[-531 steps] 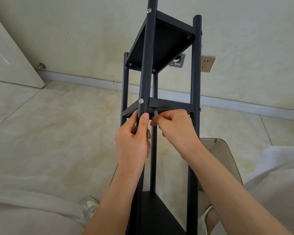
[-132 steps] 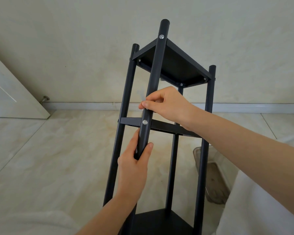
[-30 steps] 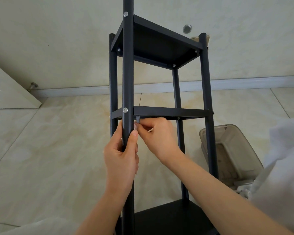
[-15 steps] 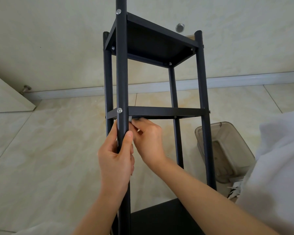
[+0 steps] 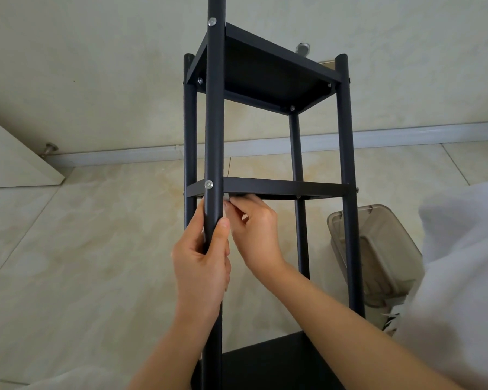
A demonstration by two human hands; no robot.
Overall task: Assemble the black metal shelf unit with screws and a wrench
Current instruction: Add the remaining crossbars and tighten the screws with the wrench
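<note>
The black metal shelf unit (image 5: 288, 187) stands tilted toward me, with several round posts and three shelves in view. My left hand (image 5: 202, 260) grips the nearest post (image 5: 214, 122) just below the middle shelf. A silver screw head (image 5: 208, 184) shows on that post at shelf level. My right hand (image 5: 254, 226) reaches under the middle shelf beside the post and pinches a small grey wrench (image 5: 226, 199), of which only the tip shows. The top shelf (image 5: 265, 71) carries screws at its corners.
A translucent brown plastic bin (image 5: 378, 249) lies on the tiled floor to the right of the unit. White cloth (image 5: 459, 277) fills the right edge. A white door (image 5: 9, 159) with a door stop is at the left. The wall and baseboard run behind.
The view has shifted slightly, so the unit sits a little further right and lower in view. Both hands keep the same hold; my right hand stays at the underside of the middle shelf.
</note>
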